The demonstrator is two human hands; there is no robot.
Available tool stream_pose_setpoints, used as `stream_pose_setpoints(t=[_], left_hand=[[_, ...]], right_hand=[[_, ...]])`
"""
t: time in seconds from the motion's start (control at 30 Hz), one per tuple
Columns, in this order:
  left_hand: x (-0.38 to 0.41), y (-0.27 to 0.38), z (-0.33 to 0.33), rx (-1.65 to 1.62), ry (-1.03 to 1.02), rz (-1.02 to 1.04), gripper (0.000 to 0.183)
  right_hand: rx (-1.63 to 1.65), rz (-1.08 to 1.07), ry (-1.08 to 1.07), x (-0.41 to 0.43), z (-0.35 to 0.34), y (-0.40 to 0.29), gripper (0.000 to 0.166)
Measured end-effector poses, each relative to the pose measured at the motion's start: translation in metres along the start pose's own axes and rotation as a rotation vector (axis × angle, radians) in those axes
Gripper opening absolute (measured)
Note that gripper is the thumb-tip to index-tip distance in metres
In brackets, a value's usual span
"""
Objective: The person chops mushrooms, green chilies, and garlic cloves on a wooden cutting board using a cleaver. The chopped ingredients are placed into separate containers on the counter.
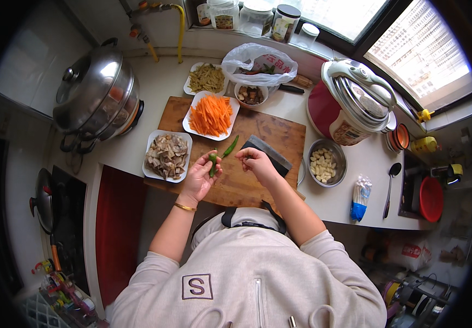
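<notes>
My left hand (200,175), with a gold bangle at the wrist, holds a green chili pepper (213,165) upright between thumb and fingers over the wooden cutting board (236,186). Just beyond it, another green chili (231,146) lies on the board. My right hand (256,163) hovers to the right with thumb and fingertips drawn together; whether something small sits between them is too small to tell. Behind and beside that hand a cleaver (268,155) lies on the board, its handle partly hidden by my wrist.
Plates of shredded carrot (211,115), sliced greyish food (167,156) and yellowish-green strips (206,78) surround the board's left side. Peeled garlic (323,164) fills a metal bowl on the right. A steamer pot (96,94), a pressure cooker (355,100) and a plastic bag (260,65) stand farther out.
</notes>
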State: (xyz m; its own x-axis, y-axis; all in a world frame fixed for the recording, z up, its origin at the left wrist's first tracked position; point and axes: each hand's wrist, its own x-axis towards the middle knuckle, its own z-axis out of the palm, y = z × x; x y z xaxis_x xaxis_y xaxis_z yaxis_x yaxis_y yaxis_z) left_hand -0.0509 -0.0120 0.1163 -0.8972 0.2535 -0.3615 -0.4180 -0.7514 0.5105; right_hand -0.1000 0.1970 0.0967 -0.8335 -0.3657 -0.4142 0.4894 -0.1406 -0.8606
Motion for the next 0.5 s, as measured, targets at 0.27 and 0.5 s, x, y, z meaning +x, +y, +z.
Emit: stream_pose_setpoints(t=[0.27, 0.5], left_hand=[[-0.015, 0.002, -0.051, 0.021, 0.285, 0.077, 0.026], [-0.016, -0.008, -0.051, 0.080, 0.318, 0.104, 0.012]], right_hand=[[-0.806, -0.153, 0.090, 0.043, 0.017, 0.018, 0.026], [-1.643, -0.563, 0.011, 0.078, 0.025, 0.042, 0.012]])
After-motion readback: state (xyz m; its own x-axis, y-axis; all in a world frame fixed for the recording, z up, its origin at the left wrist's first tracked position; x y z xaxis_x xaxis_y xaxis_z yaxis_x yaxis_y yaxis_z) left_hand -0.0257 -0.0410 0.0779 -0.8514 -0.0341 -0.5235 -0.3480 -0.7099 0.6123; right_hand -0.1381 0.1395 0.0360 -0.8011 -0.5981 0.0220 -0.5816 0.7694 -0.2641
